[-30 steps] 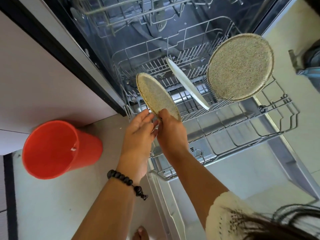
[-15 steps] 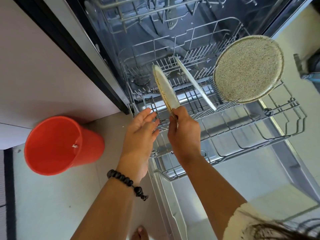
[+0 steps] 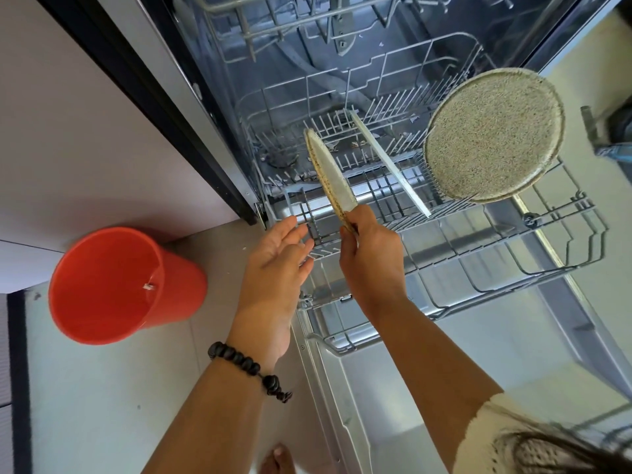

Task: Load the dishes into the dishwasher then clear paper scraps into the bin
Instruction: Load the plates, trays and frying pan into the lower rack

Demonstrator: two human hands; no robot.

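A speckled plate is held edge-on by the right hand, which is pinched on its lower rim. From this hand the plate rises toward 11 o'clock, so its long line runs from about 5 o'clock up to 11 o'clock, nearly parallel to the thin white plate that stands in the lower rack to its right. The held plate is over the left part of the rack; whether its lower edge is already between the wires cannot be told. The coming move is judged to be a lowering of the plate, kept on edge, into a free slot among the tines beside the white plate. Its edge must stay in line with the rows of tines.

The left hand is spread with straight fingers and holds nothing. It is just beside the right hand, at about 9 o'clock from it, above the left rim of the rack. The right hand is the nearer one to the slot.

In the rack two plates are seen already: the white plate, tilted, and a large round speckled plate at 2 o'clock from the hands, which leans with its flat face to the camera. The upper rack is partly in view and appears to hold nothing.

An orange bin stands on the floor at 9 o'clock from the hands, well apart from the dishwasher door. Only one small white scrap is seen inside it.
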